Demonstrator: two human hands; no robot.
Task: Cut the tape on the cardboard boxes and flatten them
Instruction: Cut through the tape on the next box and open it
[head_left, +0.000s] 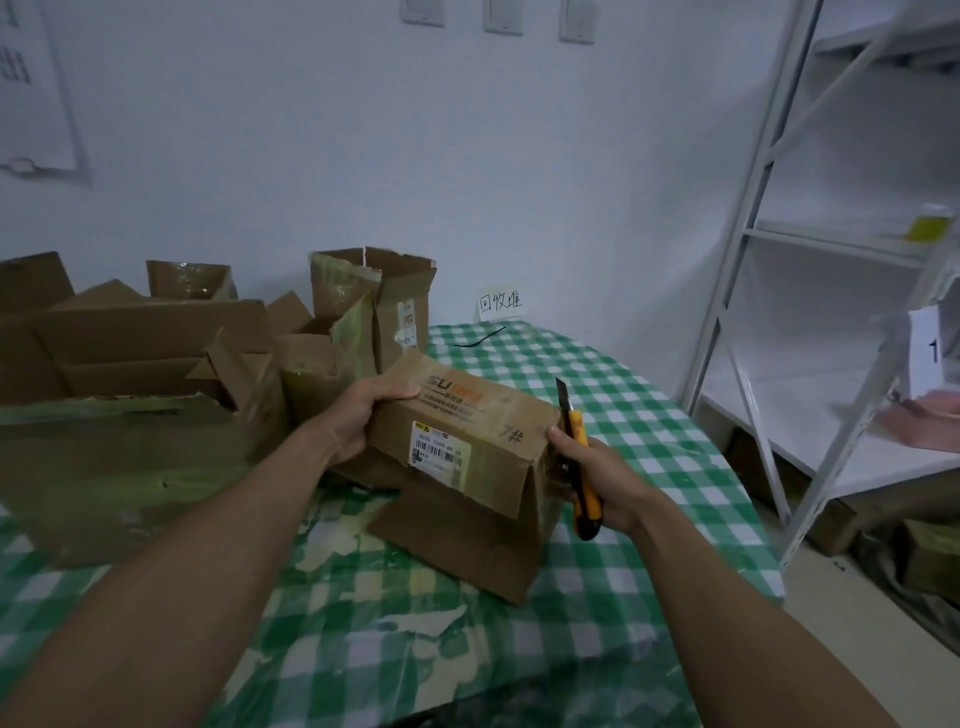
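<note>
A brown cardboard box (462, 447) with a white shipping label and "7#" written on it sits tilted on the green checked tablecloth (597, 587). My left hand (363, 415) grips its upper left corner. My right hand (597, 483) holds a yellow and black utility knife (579, 462) against the box's right end, with the blade extended and pointing up. One flap hangs loose on the box's right side.
Several opened cardboard boxes (156, 364) crowd the left and back of the table. A tall open box (384, 301) stands behind. A paper sign (500, 301) and a black cable tie (480, 338) lie at the back. White metal shelving (810, 291) stands right.
</note>
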